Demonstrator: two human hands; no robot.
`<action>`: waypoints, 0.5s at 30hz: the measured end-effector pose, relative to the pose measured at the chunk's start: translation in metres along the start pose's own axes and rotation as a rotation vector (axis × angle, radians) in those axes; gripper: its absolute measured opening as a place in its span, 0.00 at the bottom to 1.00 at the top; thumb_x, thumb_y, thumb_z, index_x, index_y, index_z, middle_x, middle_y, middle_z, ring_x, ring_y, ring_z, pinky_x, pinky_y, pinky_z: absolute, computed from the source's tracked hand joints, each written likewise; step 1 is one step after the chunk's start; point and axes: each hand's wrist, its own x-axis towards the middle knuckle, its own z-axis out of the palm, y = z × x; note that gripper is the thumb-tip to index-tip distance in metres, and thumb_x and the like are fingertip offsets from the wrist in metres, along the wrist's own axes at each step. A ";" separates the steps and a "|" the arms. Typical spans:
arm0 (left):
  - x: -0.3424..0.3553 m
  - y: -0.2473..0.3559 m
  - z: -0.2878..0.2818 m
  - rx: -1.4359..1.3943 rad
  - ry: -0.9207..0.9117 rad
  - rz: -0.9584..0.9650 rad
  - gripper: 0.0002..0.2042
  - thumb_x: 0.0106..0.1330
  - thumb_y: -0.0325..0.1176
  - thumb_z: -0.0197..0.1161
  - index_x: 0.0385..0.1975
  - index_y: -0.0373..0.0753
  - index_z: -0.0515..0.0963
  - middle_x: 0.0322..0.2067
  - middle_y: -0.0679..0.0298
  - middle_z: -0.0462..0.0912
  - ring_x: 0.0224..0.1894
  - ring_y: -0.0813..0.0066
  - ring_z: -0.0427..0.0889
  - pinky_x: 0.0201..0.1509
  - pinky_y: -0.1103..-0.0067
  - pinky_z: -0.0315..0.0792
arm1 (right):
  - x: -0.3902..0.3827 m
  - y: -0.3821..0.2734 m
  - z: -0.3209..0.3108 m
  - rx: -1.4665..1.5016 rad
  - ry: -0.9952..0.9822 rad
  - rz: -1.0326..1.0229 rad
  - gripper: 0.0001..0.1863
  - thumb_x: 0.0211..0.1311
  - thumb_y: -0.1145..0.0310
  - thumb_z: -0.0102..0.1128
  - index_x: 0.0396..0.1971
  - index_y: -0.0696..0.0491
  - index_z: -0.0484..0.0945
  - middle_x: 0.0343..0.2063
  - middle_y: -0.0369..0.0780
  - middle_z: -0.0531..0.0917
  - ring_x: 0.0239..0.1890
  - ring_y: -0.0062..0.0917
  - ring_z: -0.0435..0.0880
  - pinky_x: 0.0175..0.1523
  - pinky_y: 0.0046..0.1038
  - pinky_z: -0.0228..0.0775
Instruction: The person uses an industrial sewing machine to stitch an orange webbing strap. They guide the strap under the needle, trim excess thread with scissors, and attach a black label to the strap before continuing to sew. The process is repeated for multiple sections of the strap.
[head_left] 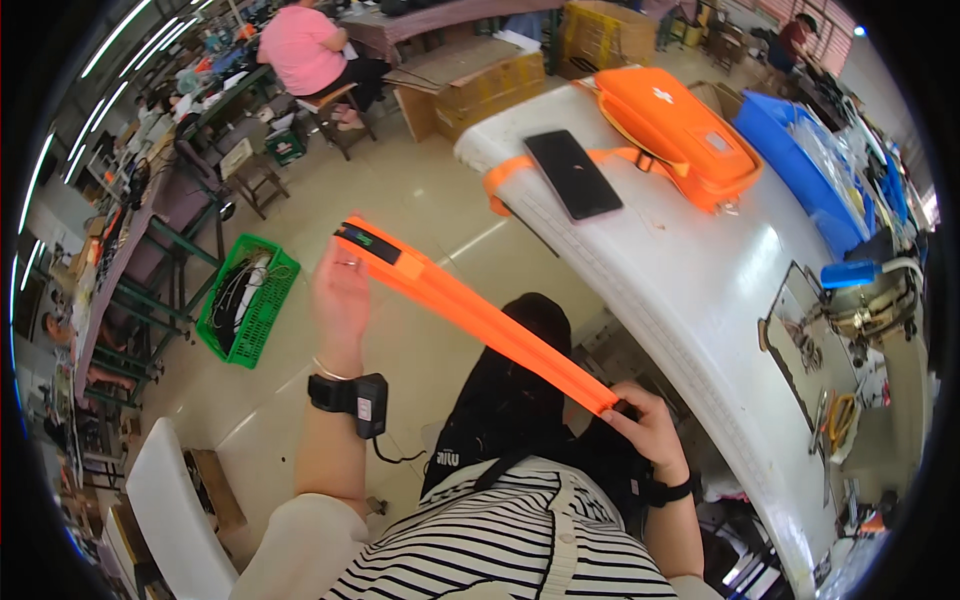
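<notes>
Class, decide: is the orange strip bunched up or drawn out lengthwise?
Drawn out lengthwise: the orange strip runs nearly straight from left hand to right hand.

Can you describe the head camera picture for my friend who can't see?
A person's left hand and right hand hold a long orange strip between them. On the white table to the right are a dark phone and an orange bag with a white cross. A green basket sits on the floor to the left.
</notes>
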 end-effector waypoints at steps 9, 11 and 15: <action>-0.030 -0.025 -0.017 1.111 0.005 -0.297 0.23 0.72 0.49 0.52 0.46 0.31 0.78 0.43 0.62 0.79 0.48 0.72 0.76 0.55 0.79 0.65 | 0.003 0.015 0.003 1.122 0.013 0.112 0.13 0.65 0.65 0.56 0.45 0.56 0.76 0.39 0.40 0.81 0.37 0.23 0.77 0.42 0.23 0.68; -0.036 -0.030 -0.045 1.249 -0.193 -0.390 0.24 0.72 0.51 0.51 0.40 0.30 0.80 0.42 0.61 0.80 0.46 0.72 0.77 0.54 0.78 0.66 | 0.007 0.014 0.007 1.258 0.126 0.203 0.14 0.65 0.64 0.57 0.46 0.55 0.76 0.40 0.40 0.80 0.37 0.23 0.77 0.41 0.23 0.67; -0.051 -0.022 -0.041 1.246 -0.560 -0.718 0.24 0.73 0.48 0.49 0.38 0.31 0.82 0.36 0.60 0.84 0.43 0.72 0.80 0.56 0.77 0.67 | 0.008 0.038 0.005 1.407 0.312 0.261 0.15 0.67 0.62 0.56 0.49 0.52 0.75 0.42 0.39 0.81 0.38 0.25 0.80 0.41 0.24 0.73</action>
